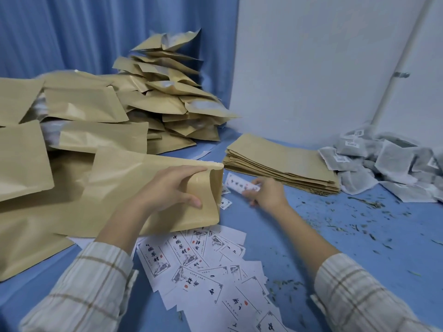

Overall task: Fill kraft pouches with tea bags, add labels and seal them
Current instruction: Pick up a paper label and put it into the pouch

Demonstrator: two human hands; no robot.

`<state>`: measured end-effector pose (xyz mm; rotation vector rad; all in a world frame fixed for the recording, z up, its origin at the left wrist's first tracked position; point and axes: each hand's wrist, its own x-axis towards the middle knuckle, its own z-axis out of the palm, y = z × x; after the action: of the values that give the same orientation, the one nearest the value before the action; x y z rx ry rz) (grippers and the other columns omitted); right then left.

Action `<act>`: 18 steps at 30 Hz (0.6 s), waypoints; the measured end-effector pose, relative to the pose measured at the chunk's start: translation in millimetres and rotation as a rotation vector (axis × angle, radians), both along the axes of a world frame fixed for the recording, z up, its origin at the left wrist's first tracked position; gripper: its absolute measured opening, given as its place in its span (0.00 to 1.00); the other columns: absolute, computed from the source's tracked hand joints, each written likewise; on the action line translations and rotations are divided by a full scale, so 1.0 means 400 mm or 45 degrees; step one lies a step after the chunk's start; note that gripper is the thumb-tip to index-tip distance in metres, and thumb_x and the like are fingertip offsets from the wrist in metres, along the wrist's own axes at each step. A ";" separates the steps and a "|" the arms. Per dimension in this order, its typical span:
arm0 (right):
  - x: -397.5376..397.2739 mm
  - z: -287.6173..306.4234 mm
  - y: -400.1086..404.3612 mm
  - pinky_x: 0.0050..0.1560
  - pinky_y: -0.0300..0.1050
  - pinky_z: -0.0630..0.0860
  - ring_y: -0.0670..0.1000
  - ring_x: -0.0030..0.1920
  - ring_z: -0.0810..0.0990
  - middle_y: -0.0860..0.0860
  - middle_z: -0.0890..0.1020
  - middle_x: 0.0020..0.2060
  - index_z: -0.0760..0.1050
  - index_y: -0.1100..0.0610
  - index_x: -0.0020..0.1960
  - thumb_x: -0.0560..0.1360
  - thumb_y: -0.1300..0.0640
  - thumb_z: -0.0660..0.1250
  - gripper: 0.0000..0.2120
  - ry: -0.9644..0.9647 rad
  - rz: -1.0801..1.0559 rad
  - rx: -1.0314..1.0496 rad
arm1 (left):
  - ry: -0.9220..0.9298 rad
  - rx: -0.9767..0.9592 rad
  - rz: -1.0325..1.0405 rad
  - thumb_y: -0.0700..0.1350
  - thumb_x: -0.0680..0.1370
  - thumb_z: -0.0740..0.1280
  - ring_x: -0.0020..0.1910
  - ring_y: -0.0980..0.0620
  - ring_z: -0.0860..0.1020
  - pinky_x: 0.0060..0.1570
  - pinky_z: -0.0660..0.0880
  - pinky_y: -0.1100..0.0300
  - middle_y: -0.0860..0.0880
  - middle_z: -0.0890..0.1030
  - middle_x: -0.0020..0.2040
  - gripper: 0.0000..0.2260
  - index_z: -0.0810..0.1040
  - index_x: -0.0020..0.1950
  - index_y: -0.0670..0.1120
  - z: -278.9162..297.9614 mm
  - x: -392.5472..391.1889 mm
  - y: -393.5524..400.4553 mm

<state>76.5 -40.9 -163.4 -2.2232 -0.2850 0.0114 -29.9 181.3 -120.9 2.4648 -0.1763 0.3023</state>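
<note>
My left hand (172, 188) grips the open mouth end of a kraft pouch (134, 188) that lies on the blue table with its opening toward the right. Just right of that opening, my right hand (266, 194) pinches a white printed label (239, 185). More white labels (208, 271) lie scattered on the table in front of me. A flat stack of empty kraft pouches (280, 164) sits behind my right hand. Grey tea bags (388, 164) are heaped at the far right.
A tall pile of filled kraft pouches (163, 101) covers the left and back of the table (335, 236), against a blue curtain. Loose tea crumbs are strewn over the table's right side. A white wall and a pipe stand behind the tea bags.
</note>
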 end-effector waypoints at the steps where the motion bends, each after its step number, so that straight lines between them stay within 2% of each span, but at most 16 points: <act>1: -0.003 0.017 -0.032 0.43 0.42 0.76 0.47 0.36 0.80 0.50 0.84 0.37 0.79 0.52 0.45 0.69 0.57 0.73 0.06 -0.131 0.034 0.076 | -0.003 -0.013 -0.013 0.45 0.61 0.80 0.63 0.58 0.70 0.63 0.65 0.61 0.61 0.74 0.63 0.35 0.72 0.65 0.60 0.004 0.001 -0.002; 3: -0.026 0.058 -0.070 0.41 0.33 0.72 0.39 0.35 0.78 0.44 0.83 0.35 0.80 0.48 0.41 0.67 0.58 0.75 0.07 -0.319 0.256 0.167 | -0.012 -0.060 -0.053 0.44 0.61 0.80 0.60 0.62 0.71 0.58 0.66 0.68 0.65 0.75 0.59 0.34 0.72 0.61 0.64 0.021 0.003 -0.015; 6: -0.067 0.112 -0.048 0.44 0.32 0.73 0.42 0.37 0.79 0.48 0.84 0.36 0.83 0.54 0.41 0.68 0.61 0.74 0.04 -0.422 0.542 0.093 | -0.033 -0.127 -0.149 0.44 0.62 0.79 0.55 0.71 0.72 0.52 0.65 0.78 0.69 0.75 0.56 0.31 0.72 0.57 0.68 0.060 0.006 -0.057; 8: -0.080 0.146 -0.015 0.40 0.33 0.70 0.44 0.36 0.77 0.46 0.80 0.34 0.82 0.57 0.42 0.69 0.63 0.70 0.03 -0.569 0.577 -0.130 | -0.002 -0.174 -0.250 0.46 0.63 0.78 0.54 0.70 0.73 0.52 0.67 0.76 0.66 0.78 0.55 0.30 0.73 0.60 0.65 0.088 0.005 -0.097; 9: -0.084 0.167 -0.001 0.38 0.36 0.68 0.47 0.36 0.75 0.47 0.77 0.34 0.80 0.58 0.41 0.70 0.63 0.68 0.03 -0.631 0.574 -0.274 | 0.011 -0.196 -0.293 0.49 0.62 0.78 0.54 0.69 0.74 0.51 0.68 0.75 0.65 0.79 0.54 0.30 0.73 0.61 0.65 0.104 0.002 -0.119; 11: -0.095 0.212 0.009 0.39 0.44 0.69 0.52 0.39 0.74 0.49 0.75 0.34 0.74 0.57 0.39 0.73 0.62 0.62 0.05 -0.662 0.565 -0.542 | 0.010 -0.224 -0.348 0.54 0.61 0.78 0.55 0.68 0.74 0.51 0.69 0.74 0.66 0.78 0.55 0.30 0.72 0.61 0.66 0.137 -0.006 -0.156; 13: -0.106 0.255 0.002 0.43 0.45 0.69 0.53 0.45 0.76 0.50 0.75 0.37 0.70 0.55 0.41 0.76 0.60 0.59 0.05 -0.651 0.552 -0.756 | 0.007 -0.236 -0.389 0.54 0.63 0.76 0.58 0.66 0.72 0.55 0.70 0.71 0.65 0.77 0.57 0.31 0.71 0.64 0.64 0.167 -0.009 -0.182; 16: -0.119 0.319 -0.027 0.50 0.47 0.72 0.54 0.51 0.77 0.54 0.80 0.47 0.75 0.59 0.50 0.78 0.56 0.57 0.10 -0.557 0.538 -0.891 | 0.018 -0.288 -0.398 0.58 0.64 0.75 0.65 0.65 0.68 0.60 0.66 0.71 0.67 0.71 0.65 0.37 0.64 0.69 0.64 0.208 -0.014 -0.216; 17: -0.126 0.345 -0.042 0.50 0.46 0.72 0.53 0.49 0.77 0.55 0.80 0.46 0.75 0.60 0.49 0.78 0.57 0.56 0.11 -0.486 0.527 -0.878 | -0.010 -0.297 -0.339 0.60 0.62 0.75 0.67 0.63 0.66 0.64 0.65 0.67 0.64 0.68 0.68 0.41 0.60 0.72 0.62 0.218 -0.014 -0.231; 18: -0.129 0.372 -0.059 0.46 0.42 0.72 0.52 0.43 0.76 0.54 0.79 0.40 0.75 0.61 0.43 0.79 0.59 0.55 0.12 -0.409 0.524 -0.821 | -0.075 -0.282 -0.230 0.61 0.60 0.74 0.69 0.61 0.64 0.67 0.63 0.62 0.59 0.65 0.71 0.46 0.57 0.74 0.58 0.229 -0.017 -0.251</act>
<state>24.7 -64.6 -14.5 -2.7540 -1.0343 -0.0366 -36.6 80.9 -29.4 2.2051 -0.3679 0.2995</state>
